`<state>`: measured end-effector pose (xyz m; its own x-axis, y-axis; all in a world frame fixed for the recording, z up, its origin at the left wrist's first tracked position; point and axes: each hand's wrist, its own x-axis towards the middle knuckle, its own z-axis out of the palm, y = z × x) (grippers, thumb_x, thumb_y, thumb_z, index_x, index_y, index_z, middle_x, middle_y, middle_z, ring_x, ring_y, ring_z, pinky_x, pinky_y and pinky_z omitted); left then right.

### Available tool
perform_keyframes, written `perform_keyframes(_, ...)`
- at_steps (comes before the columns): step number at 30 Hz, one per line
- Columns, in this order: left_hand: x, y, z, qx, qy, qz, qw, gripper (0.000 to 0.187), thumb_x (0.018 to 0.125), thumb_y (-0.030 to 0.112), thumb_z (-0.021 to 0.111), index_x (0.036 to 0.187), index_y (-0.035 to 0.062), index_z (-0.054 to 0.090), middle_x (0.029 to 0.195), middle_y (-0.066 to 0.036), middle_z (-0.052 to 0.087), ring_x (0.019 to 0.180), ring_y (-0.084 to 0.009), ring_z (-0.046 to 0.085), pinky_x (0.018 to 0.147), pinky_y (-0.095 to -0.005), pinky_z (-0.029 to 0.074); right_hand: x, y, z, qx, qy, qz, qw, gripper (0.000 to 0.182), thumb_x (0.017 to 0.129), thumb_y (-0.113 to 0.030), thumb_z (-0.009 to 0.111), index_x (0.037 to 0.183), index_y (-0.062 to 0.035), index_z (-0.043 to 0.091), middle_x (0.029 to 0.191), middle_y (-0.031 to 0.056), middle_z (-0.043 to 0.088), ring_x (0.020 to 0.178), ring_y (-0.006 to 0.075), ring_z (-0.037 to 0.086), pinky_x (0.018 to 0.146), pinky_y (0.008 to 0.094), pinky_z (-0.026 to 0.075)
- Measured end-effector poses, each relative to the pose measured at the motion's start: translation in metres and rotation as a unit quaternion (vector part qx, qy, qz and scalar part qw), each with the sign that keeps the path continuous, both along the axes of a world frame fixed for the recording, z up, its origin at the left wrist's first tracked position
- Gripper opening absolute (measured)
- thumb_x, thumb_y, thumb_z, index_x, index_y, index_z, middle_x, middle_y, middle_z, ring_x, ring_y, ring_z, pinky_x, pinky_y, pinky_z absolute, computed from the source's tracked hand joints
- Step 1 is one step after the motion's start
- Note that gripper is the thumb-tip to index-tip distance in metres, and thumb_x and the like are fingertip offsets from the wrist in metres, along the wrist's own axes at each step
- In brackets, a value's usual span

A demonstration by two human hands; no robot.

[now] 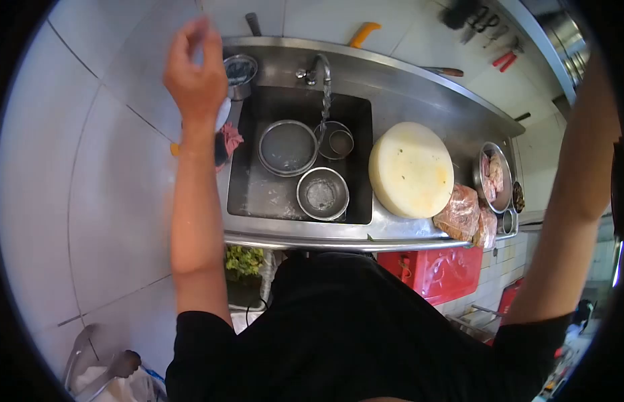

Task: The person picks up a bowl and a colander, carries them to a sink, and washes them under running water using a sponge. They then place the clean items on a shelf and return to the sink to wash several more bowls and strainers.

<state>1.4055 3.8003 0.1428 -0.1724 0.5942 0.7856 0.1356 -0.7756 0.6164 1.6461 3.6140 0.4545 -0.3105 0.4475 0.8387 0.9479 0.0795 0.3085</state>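
Water (327, 100) is running, not yet shut off, among round steel bowls (321, 194), grips unclear on blurred left hand (199, 84) and unseen right hand.

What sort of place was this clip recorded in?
Probably a commercial or restaurant-style kitchen: a long stainless-steel counter with a deep sink, a thick round chopping block, and a metal bowl of what looks like raw meat beside it.
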Motion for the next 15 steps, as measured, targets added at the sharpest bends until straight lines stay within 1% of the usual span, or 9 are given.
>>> perform_keyframes(3, -0.009, 0.003, -0.154, -0.251, 0.125, 0.022, 0.96, 0.021, 0.092, 0.019, 0.068, 0.105, 0.0017, 0.069, 0.1, -0.013, 0.073, 0.095, -0.0226, 0.07, 0.086, -0.0341, 0.052, 0.018, -0.047, -0.064, -0.089, 0.033, 0.038, 0.995, 0.035, 0.099, -0.033, 0.06, 0.112, -0.0023, 0.069, 0.094, 0.0104, 0.07, 0.086, 0.0182, 0.067, 0.078, 0.0322, 0.054)
perform_keyframes(5, -0.007, -0.003, -0.263, -0.355, 0.199, -0.009, 0.914, 0.021, 0.091, 0.017, 0.067, 0.104, 0.0003, 0.068, 0.095, -0.013, 0.073, 0.092, -0.0237, 0.071, 0.084, -0.0352, 0.054, 0.029, -0.036, -0.133, -0.289, 0.19, 0.02, 0.938, 0.029, 0.1, -0.028, 0.061, 0.113, -0.0035, 0.069, 0.093, 0.0088, 0.07, 0.084, 0.0152, 0.066, 0.078, 0.0296, 0.054)
perform_keyframes(6, -0.008, -0.002, -0.324, -0.426, 0.245, -0.07, 0.868, 0.025, 0.088, 0.017, 0.069, 0.106, -0.0005, 0.069, 0.101, -0.016, 0.074, 0.097, -0.0261, 0.071, 0.087, -0.0364, 0.054, 0.029, -0.018, -0.186, -0.428, 0.286, 0.002, 0.857, 0.027, 0.1, -0.025, 0.061, 0.114, -0.004, 0.069, 0.092, 0.008, 0.07, 0.084, 0.0137, 0.066, 0.078, 0.0283, 0.053)
perform_keyframes(8, 0.005, -0.019, -0.408, -0.52, 0.285, -0.062, 0.803, 0.033, 0.084, 0.019, 0.073, 0.11, -0.0005, 0.069, 0.108, -0.019, 0.073, 0.103, -0.0307, 0.071, 0.089, -0.0383, 0.054, 0.054, 0.04, -0.326, -0.67, 0.426, 0.038, 0.606, 0.021, 0.098, -0.02, 0.065, 0.112, -0.005, 0.068, 0.095, 0.0069, 0.07, 0.084, 0.0125, 0.066, 0.079, 0.0274, 0.055)
perform_keyframes(9, 0.015, -0.022, -0.429, -0.593, 0.275, -0.05, 0.755, 0.038, 0.082, 0.02, 0.075, 0.112, -0.0005, 0.069, 0.111, -0.02, 0.072, 0.105, -0.0324, 0.07, 0.091, -0.0398, 0.054, 0.068, 0.058, -0.436, -0.65, 0.565, 0.076, 0.502, 0.025, 0.099, -0.027, 0.063, 0.101, -0.0033, 0.071, 0.082, 0.0064, 0.07, 0.075, 0.0144, 0.067, 0.068, 0.0286, 0.055)
perform_keyframes(11, 0.04, -0.024, -0.473, -0.672, 0.264, -0.007, 0.692, 0.043, 0.078, 0.023, 0.078, 0.112, -0.0019, 0.068, 0.114, -0.023, 0.071, 0.11, -0.0357, 0.068, 0.094, -0.0425, 0.053, 0.081, 0.087, -0.597, -0.611, 0.693, 0.073, 0.377, 0.016, 0.094, -0.018, 0.07, 0.105, -0.0058, 0.067, 0.092, 0.0042, 0.068, 0.085, 0.015, 0.065, 0.076, 0.0305, 0.056)
perform_keyframes(13, 0.062, -0.022, -0.516, -0.685, 0.25, 0.035, 0.684, 0.044, 0.077, 0.024, 0.079, 0.11, -0.0033, 0.068, 0.115, -0.024, 0.07, 0.112, -0.0372, 0.067, 0.096, -0.0436, 0.053, 0.074, 0.118, -0.674, -0.416, 0.863, -0.042, 0.283, 0.019, 0.097, -0.027, 0.066, 0.097, -0.0081, 0.066, 0.086, 0.0028, 0.065, 0.086, 0.0173, 0.063, 0.083, 0.0355, 0.055)
perform_keyframes(14, 0.074, -0.02, -0.533, -0.724, 0.22, 0.09, 0.648, 0.042, 0.077, 0.023, 0.079, 0.106, -0.0041, 0.067, 0.113, -0.026, 0.069, 0.112, -0.0383, 0.067, 0.096, -0.0446, 0.053, 0.082, 0.141, -0.702, -0.429, 0.857, -0.035, 0.285, 0.019, 0.097, -0.027, 0.066, 0.097, -0.0081, 0.066, 0.086, 0.0028, 0.065, 0.086, 0.0173, 0.063, 0.083, 0.0355, 0.055)
perform_keyframes(15, 0.083, -0.019, -0.541, -0.761, 0.192, 0.14, 0.603, 0.04, 0.076, 0.022, 0.078, 0.103, -0.0049, 0.066, 0.112, -0.027, 0.069, 0.112, -0.0394, 0.066, 0.096, -0.0456, 0.053, 0.088, 0.156, -0.723, -0.358, 0.919, -0.009, 0.163, 0.024, 0.099, -0.032, 0.062, 0.092, -0.01, 0.064, 0.082, 0.0027, 0.063, 0.085, 0.0189, 0.062, 0.083, 0.0381, 0.053)
